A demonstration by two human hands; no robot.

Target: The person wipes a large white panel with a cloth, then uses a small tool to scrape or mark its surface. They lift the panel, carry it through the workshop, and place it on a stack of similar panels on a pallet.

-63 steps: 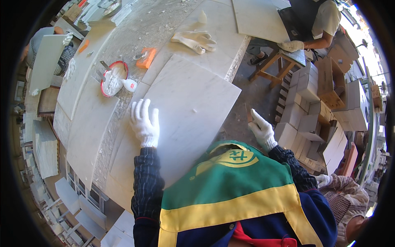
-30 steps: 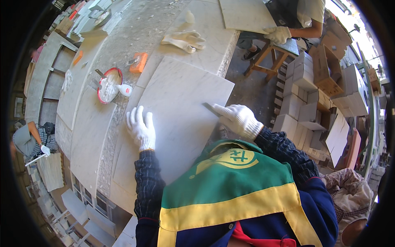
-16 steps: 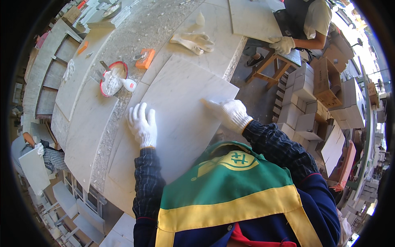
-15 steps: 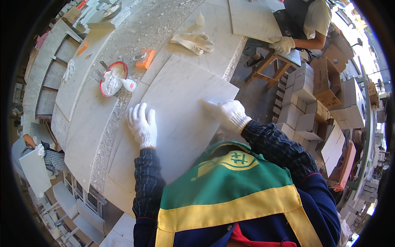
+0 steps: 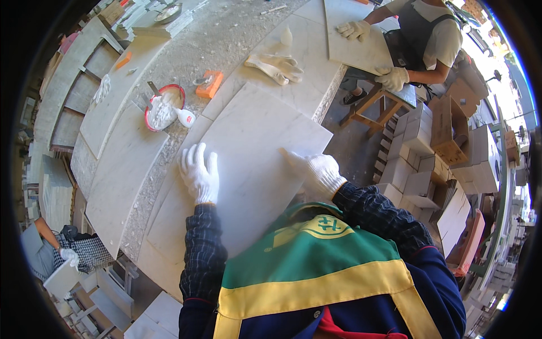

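Note:
A pale marble slab (image 5: 254, 127) with faint grey veins lies flat on the bench in front of me. My left hand (image 5: 199, 174), in a white knit glove, rests on the slab's left side with its fingers stretched and slightly apart. Over the right part of the slab is my right hand (image 5: 322, 171), gloved alike. Its fingers are closed together, and a narrow tan tip points left against the surface. Whether that tip is a fingertip or a small piece held in the fingers, I cannot make out. My apron covers the slab's near edge.
Beyond the slab lie spare gloves (image 5: 276, 66), an orange block (image 5: 209, 84) and a red-rimmed bowl of white paste (image 5: 162, 114) with a small white bottle (image 5: 186, 117). A co-worker (image 5: 426, 34) handles another slab at far right. Cartons (image 5: 449, 121) stand right; another person (image 5: 84, 248) is at left.
My right hand's pointing tip has shifted slightly down and right over the slab. My left hand stays on the slab. The co-worker's other hand has come into view on their slab.

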